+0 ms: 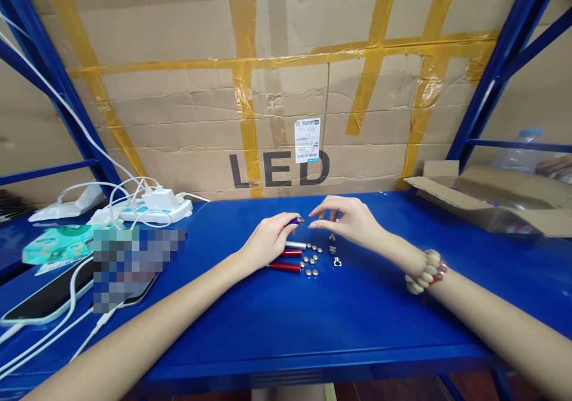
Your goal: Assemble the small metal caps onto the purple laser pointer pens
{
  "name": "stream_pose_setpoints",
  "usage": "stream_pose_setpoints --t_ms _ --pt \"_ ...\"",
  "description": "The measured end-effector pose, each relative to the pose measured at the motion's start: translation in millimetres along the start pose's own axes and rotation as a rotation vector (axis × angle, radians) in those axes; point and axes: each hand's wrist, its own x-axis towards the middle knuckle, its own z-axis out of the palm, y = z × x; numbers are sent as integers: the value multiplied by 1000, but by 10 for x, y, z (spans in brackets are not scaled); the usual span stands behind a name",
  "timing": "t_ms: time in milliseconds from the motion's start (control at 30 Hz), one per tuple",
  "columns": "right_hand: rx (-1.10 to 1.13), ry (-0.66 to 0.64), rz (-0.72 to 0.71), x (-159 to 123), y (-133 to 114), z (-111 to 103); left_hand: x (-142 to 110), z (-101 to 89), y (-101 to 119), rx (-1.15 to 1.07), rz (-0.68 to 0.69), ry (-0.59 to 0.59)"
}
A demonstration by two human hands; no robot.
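Observation:
My left hand (269,239) is closed around a slim dark purple tube (295,221), its silver end pointing right. Facing that end is my right hand (345,216), thumb and fingers apart, with nothing visible between the fingertips. Under my left hand lie a silver tube (295,245) and two red tubes (286,267), their left ends hidden by the hand. Beside them are several small round button cells (308,273). To their right, small silver metal parts (337,262) form a short column below my right hand.
At left on the blue table (313,329) are phones (49,294), white cables, a power strip (181,211) and a green tissue pack (58,243). A large cardboard sheet (187,121) stands behind. An open cardboard box (491,201) is at right, with a person's hand (556,165) beyond.

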Motion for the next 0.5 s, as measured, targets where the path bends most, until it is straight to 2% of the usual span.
stream_pose_setpoints --t_ms 200,333,500 --pt "132 -36 5 3 -56 13 -10 39 -26 -16 23 -4" --pt "183 -25 18 -4 -98 26 -20 31 10 -35 79 -58" --pt "277 -57 48 -8 -109 36 -37 -35 100 -11 74 -124"
